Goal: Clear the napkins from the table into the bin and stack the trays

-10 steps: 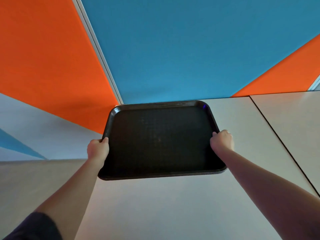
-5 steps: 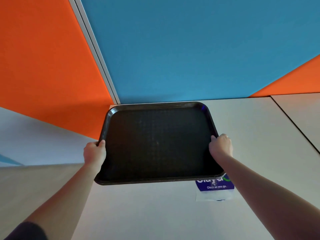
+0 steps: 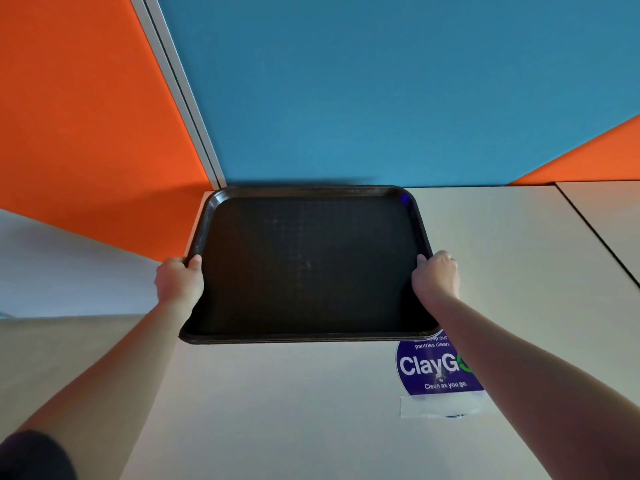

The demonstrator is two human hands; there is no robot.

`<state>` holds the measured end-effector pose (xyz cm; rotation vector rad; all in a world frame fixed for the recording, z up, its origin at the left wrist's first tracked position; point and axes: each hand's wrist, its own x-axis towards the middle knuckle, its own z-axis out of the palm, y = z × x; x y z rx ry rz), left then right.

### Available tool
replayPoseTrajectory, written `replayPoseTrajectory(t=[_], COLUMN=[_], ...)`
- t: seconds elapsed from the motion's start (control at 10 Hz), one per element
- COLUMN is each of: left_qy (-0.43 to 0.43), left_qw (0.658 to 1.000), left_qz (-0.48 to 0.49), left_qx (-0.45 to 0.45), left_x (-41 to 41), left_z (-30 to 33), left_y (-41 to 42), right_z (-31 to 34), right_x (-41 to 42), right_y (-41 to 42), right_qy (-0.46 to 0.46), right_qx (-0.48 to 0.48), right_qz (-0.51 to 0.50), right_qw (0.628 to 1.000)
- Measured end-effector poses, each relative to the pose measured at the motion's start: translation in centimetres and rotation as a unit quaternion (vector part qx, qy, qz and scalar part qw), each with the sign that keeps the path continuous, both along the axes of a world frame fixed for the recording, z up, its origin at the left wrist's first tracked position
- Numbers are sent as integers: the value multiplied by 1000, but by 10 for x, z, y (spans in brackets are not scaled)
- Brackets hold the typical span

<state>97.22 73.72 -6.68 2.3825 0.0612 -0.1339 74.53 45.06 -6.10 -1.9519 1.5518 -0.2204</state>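
Pushed farther toward the wall, the tray stack (image 3: 304,265) is gripped by left hand (image 3: 179,280) and right hand (image 3: 435,276); more sticker (image 3: 433,368) is uncovered.

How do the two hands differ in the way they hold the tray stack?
The left hand grips the tray stack at its left rim, off the table's edge; the right hand grips the right rim, above the table. The right arm partly covers the purple sticker; the left arm covers nothing. Both thumbs hook over the rim.

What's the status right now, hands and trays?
Left hand and right hand each grip a side rim of the trays. Stack at table's far corner. Sticker partly under it; no napkins seen.
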Motion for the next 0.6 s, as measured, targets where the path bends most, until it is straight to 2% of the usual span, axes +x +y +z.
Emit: replayPoseTrajectory(t=[0.2, 0.4, 0.6], left_qy=[-36, -67, -87], left_qw=[996, 959, 934], left_qz=[-37, -148, -236], left_qx=[79, 232, 255], left_x=[-12, -56, -112], left_z=[12, 33, 62], left_y=[2, 1, -16], right_z=[12, 41, 74], right_x=[-6, -29, -70], right_y=[6, 17, 20], right_qy=[28, 42, 21], right_qx=[7, -9, -14], right_qz=[28, 69, 121], right_qw=[999, 997, 992])
